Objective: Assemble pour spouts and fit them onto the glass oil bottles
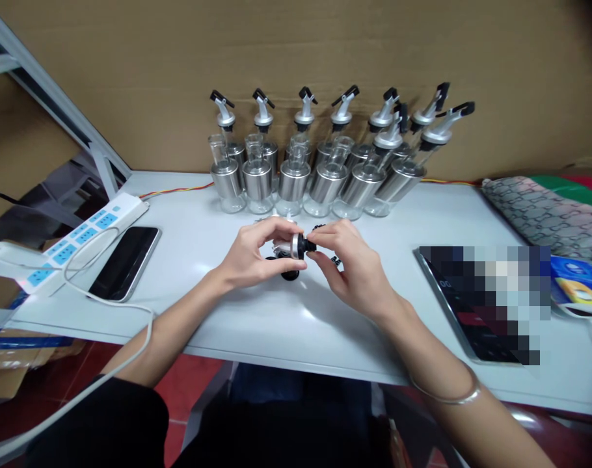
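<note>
Between my hands, above the middle of the white table, is a silver pourer spout [295,246] with a black stopper end [306,246] pointing right. My left hand [257,253] grips its silver body between thumb and fingers. The fingertips of my right hand [349,263] pinch the black end. Small black parts [290,273] lie on the table beneath and behind my hands, partly hidden. Just beyond stand glass bottles with steel sleeves [295,182]; several in the front row have bare necks, while others carry silver spouts with black levers [306,107].
A phone [125,263] and a white power strip [88,234] with a cable lie at left. A tablet [464,305], a blue-and-yellow packet [576,279] and patterned fabric [535,208] are at right. Cardboard [286,52] rises behind the bottles.
</note>
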A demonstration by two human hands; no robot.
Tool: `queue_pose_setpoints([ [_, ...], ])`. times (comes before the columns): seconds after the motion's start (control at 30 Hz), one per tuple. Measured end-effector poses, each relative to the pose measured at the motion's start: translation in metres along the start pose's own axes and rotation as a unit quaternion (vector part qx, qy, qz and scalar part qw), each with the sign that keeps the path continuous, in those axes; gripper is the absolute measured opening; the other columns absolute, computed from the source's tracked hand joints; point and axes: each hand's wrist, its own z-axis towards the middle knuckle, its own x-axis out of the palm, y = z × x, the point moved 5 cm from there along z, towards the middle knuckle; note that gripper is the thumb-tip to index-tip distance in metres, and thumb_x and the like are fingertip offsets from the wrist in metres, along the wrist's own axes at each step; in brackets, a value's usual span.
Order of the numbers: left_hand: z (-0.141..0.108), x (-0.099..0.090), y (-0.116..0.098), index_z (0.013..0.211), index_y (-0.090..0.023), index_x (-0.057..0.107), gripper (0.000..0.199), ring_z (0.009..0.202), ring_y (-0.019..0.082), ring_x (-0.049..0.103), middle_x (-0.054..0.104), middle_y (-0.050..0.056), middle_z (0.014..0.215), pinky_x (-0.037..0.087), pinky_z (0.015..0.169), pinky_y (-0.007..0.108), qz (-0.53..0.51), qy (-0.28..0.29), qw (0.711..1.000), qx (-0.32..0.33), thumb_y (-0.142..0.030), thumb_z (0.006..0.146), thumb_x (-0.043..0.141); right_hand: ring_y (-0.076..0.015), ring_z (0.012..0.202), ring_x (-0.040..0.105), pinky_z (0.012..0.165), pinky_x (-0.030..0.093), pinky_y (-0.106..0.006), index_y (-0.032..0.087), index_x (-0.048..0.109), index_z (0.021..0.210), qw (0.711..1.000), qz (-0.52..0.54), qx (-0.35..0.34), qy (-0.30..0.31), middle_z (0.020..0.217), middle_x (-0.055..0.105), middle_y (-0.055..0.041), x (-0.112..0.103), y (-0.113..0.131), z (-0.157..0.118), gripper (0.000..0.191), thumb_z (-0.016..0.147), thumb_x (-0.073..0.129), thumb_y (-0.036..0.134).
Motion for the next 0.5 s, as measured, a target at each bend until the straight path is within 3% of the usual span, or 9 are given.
queue_pose_setpoints([
  [0.17, 0.0, 0.002, 0.008, 0.094, -0.015, 0.062, 0.038, 0.078, 0.012, 0.064, 0.066, 0.003, 0.088, 0.054, 0.074, 0.023, -0.109, 0.025, 0.988, -0.102, -0.033, 0.065, 0.08, -0.0194, 0.079, 0.053, 0.068, 0.044, -0.035, 0.022, 0.052, 0.106, 0.998, -0.056, -0.035, -0.011, 0.089, 0.062, -0.0071, 0.002, 0.003, -0.001, 0.022, 0.088, 0.046, 0.009],
  [0.3, -0.001, 0.005, 0.011, 0.096, -0.015, 0.062, 0.036, 0.081, 0.014, 0.065, 0.067, 0.004, 0.091, 0.055, 0.074, 0.025, -0.132, 0.042, 0.982, -0.132, -0.036, 0.07, 0.077, -0.0191, 0.079, 0.054, 0.069, 0.044, -0.035, 0.023, 0.054, 0.103, 0.998, -0.04, -0.035, -0.02, 0.089, 0.063, -0.0064, 0.0, 0.002, -0.003, 0.021, 0.086, 0.051, 0.01],
  [0.4, -0.002, 0.009, 0.01, 0.101, -0.016, 0.061, 0.033, 0.086, 0.015, 0.065, 0.066, 0.007, 0.097, 0.054, 0.077, 0.026, -0.107, 0.038, 0.99, -0.088, -0.032, 0.075, 0.073, -0.0175, 0.076, 0.056, 0.07, 0.045, -0.034, 0.022, 0.056, 0.095, 0.998, 0.047, 0.041, -0.015, 0.084, 0.064, -0.0042, -0.004, -0.007, -0.002, 0.012, 0.084, 0.058, 0.018],
  [0.5, -0.004, 0.01, 0.007, 0.105, -0.016, 0.059, 0.033, 0.084, 0.014, 0.065, 0.066, 0.008, 0.1, 0.054, 0.074, 0.025, -0.03, 0.021, 0.999, -0.016, -0.027, 0.076, 0.072, -0.0148, 0.071, 0.057, 0.065, 0.045, -0.03, 0.02, 0.056, 0.089, 0.964, 0.173, 0.202, -0.015, 0.081, 0.063, -0.0027, -0.004, -0.024, -0.005, 0.011, 0.085, 0.06, 0.03],
])
